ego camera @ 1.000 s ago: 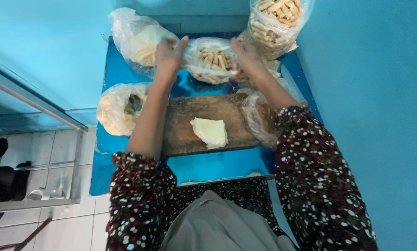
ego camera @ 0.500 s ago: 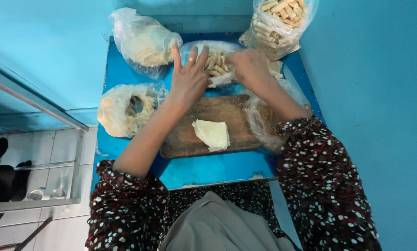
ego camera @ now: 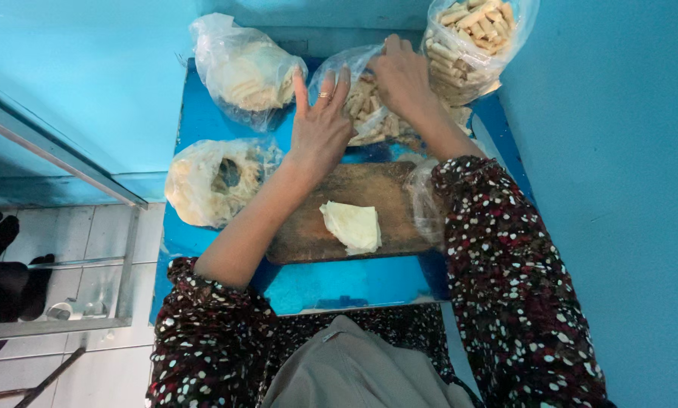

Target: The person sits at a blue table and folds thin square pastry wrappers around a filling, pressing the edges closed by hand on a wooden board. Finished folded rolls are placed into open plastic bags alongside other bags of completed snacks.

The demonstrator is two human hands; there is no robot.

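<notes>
My left hand [ego camera: 320, 128] hovers flat with fingers spread at the near edge of a clear plastic bag of pale rolled sticks [ego camera: 369, 106], touching its rim; a ring shows on one finger. My right hand [ego camera: 403, 75] reaches into that bag's far side, fingers curled among the sticks; whether it holds one is hidden. In front of both hands lies a brown wooden board [ego camera: 316, 227] with a folded pale wrapper sheet [ego camera: 352, 225] on it. All rest on a small blue table [ego camera: 331, 283].
A second, fuller bag of rolled sticks [ego camera: 475, 38] stands at the back right. Two bags of pale round sheets sit at the left: one at the back [ego camera: 248, 72], one nearer [ego camera: 210, 181]. Blue walls close in on the right and left; tiled floor lies below left.
Both hands have drawn back from spreading the bag's mouth. My left hand slid nearer and opened flat; my right hand moved into the bag of sticks.
</notes>
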